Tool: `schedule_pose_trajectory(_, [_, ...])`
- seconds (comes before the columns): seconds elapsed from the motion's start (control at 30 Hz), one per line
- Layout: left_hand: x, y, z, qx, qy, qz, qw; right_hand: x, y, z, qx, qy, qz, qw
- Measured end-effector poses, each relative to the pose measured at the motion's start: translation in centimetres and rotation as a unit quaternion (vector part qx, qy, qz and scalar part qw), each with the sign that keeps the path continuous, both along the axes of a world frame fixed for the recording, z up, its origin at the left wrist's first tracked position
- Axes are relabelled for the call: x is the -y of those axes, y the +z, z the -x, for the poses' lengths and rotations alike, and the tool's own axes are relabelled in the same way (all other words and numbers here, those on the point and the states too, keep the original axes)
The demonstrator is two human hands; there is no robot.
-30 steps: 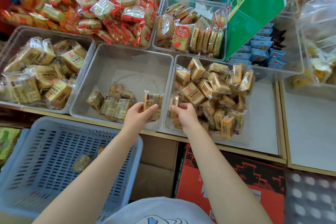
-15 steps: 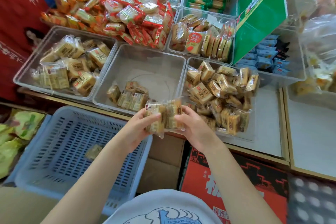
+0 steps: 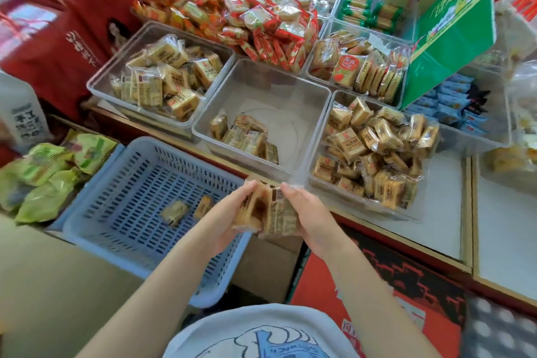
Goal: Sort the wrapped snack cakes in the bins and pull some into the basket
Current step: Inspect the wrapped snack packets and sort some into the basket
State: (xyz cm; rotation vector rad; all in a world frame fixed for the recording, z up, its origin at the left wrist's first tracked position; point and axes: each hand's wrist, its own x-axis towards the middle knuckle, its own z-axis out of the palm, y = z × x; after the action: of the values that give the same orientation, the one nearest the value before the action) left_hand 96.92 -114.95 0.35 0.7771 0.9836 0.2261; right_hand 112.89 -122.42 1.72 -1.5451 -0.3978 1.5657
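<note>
With both hands, left [image 3: 223, 222] and right [image 3: 312, 216], gripping the cakes [image 3: 266, 211] between them, I'd swing left and release low over the basket [image 3: 116, 183], clear of its rim.

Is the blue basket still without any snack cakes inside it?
No, two wrapped snack cakes already lie on the floor of the blue basket.

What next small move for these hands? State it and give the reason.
Probably shift left and lower the held snack cakes into the blue basket: left hand and right hand hold them just past its right rim.
</note>
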Motion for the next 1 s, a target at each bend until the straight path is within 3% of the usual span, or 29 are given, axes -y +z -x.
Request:
schedule_pose_trajectory(0.2, [1.4,-1.2,3.8,-0.009,0.006,0.012,1.0,1.6,-1.0,2.8,0.06,0.003,0.009,0.998])
schedule_pose_trajectory(0.33, [1.9,-1.5,5.3,-0.01,-0.033,-0.043,0.998,2.1,-0.8,4.6,0.135,0.011,0.026,0.99])
schedule_pose_trajectory(0.5, [1.6,-0.7,6.4,0.023,-0.055,-0.084,0.995,2.1,-0.4,6.1,0.172,0.009,-0.027,0.985])
schedule_pose_trajectory(0.77, [0.3,-0.1,7.9,0.002,-0.089,-0.177,0.98,1.8,0.0,7.0,0.245,0.043,-0.072,0.966])
schedule_pose_trajectory(1.0, [-0.9,0.1,8.6,0.024,-0.065,-0.145,0.987,0.6,0.0,7.5,0.264,0.026,-0.087,0.96])
